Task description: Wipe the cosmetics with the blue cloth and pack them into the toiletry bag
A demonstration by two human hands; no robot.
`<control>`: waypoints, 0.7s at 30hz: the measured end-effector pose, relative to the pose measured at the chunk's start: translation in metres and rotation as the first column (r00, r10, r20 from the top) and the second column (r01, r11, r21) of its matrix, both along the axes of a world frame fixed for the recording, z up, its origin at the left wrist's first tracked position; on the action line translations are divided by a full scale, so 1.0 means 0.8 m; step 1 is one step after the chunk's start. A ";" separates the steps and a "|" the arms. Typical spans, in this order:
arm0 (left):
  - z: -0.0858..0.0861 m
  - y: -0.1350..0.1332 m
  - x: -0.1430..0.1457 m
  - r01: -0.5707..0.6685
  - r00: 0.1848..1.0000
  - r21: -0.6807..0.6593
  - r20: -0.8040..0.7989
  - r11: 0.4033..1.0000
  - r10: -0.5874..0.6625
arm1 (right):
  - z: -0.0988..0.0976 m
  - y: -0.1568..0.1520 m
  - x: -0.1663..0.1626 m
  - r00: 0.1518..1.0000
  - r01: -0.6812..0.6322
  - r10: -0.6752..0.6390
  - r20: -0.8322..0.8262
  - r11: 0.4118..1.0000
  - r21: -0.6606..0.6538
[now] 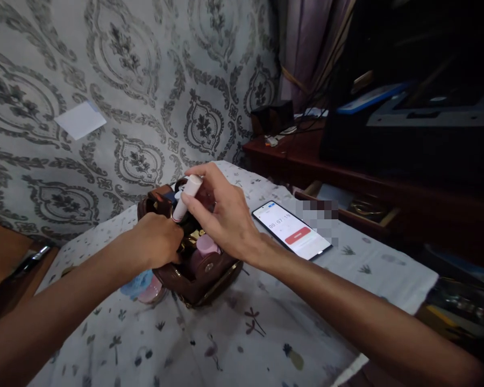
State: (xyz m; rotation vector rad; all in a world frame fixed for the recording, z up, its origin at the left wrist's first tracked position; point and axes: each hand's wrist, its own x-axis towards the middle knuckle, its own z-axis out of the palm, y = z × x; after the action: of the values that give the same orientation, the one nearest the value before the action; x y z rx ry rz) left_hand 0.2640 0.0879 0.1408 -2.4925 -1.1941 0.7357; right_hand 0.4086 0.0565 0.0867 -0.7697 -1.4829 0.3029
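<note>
A brown handbag (210, 279) stands wide on the patterned cloth, packed with small items. Between the thumb and fingers of my right hand (229, 220) is a small white capped tube (190, 189), tilted above the bag's opening. My left hand (157, 239) is closed and reaches over the bag's left side; its fingertips are hidden in the bag, close to the lower end of the tube. Inside, a pink round-topped item (207, 245) shows beside some gold-coloured pieces. Left of the bag, under my left forearm, lie a pale blue item (137, 284) and a pink round container (152, 293).
Right of the bag lies a phone (292, 231) with a running timer on its screen. A dark red desk (302, 156) with an open drawer (363, 207) borders the cloth (266, 322) on the right. The patterned wall (153, 80) rises behind.
</note>
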 end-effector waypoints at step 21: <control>0.001 0.006 -0.006 -0.121 0.989 -0.063 -0.092 0.991 0.115 | -0.009 0.000 0.002 0.998 -0.059 0.060 0.010 0.997 -0.055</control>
State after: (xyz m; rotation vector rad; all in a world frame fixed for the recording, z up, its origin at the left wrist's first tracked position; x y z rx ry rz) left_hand 0.2591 0.0927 0.1418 -2.4323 -1.3143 0.9221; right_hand 0.4104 0.0563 0.0795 -0.7730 -1.5160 0.3860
